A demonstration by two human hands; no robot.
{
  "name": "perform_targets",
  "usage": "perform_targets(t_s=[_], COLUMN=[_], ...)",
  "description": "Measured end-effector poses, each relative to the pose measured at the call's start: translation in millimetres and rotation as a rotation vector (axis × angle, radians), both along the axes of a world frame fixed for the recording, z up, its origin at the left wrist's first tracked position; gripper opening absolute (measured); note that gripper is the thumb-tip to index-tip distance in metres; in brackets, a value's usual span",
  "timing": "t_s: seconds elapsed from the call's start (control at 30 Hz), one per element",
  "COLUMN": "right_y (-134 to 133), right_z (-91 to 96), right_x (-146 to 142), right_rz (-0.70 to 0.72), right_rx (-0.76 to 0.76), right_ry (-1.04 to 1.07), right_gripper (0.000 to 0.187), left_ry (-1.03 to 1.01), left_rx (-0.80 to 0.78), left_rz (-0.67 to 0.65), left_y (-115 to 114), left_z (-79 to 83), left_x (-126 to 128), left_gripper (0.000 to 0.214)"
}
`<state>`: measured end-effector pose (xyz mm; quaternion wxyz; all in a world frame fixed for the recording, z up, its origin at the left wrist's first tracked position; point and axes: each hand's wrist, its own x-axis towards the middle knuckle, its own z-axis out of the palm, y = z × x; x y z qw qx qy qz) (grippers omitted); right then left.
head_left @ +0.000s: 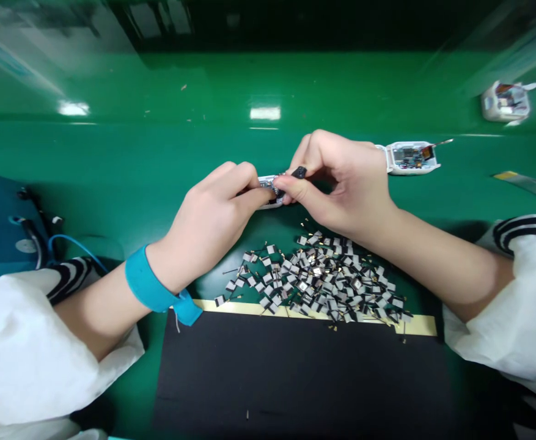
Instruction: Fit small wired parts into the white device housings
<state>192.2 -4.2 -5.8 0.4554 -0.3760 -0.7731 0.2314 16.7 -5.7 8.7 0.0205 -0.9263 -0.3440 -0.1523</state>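
Note:
Near the middle of the green bench, my left hand (215,217) is closed on a small white watch case (270,205) with a circuit board in it, mostly covered by my fingers. My right hand (345,177) meets it from the other side, thumb and fingers pinched at the case. A short black piece (299,172) sticks out between those fingers; its lower end is hidden, so I cannot tell its kind. Just below both hands lies a heap of small silver-and-black components (327,278) with thin leads. A teal wrist strap (147,280) circles my left wrist.
An opened white watch case (412,157) with an exposed board lies beyond my right wrist. Another white case (506,102) is at the far right, above metal tweezers (528,185). A black mat (295,379) with a yellow edge lies in front; a blue box (2,226) stands left.

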Motion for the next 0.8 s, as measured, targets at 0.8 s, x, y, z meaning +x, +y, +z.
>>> perform_targets(t_s=[0.8], right_y=[-7], right_z=[2.4], right_x=[11], right_rz=[0.016], right_rx=[0.085], right_ry=[-0.357], right_gripper=[0.008], left_ry=[-0.402], left_rx=[-0.506], left_rz=[-0.089], left_y=[-6], left_z=[0.6], left_x=[-10], left_gripper=[0.065])
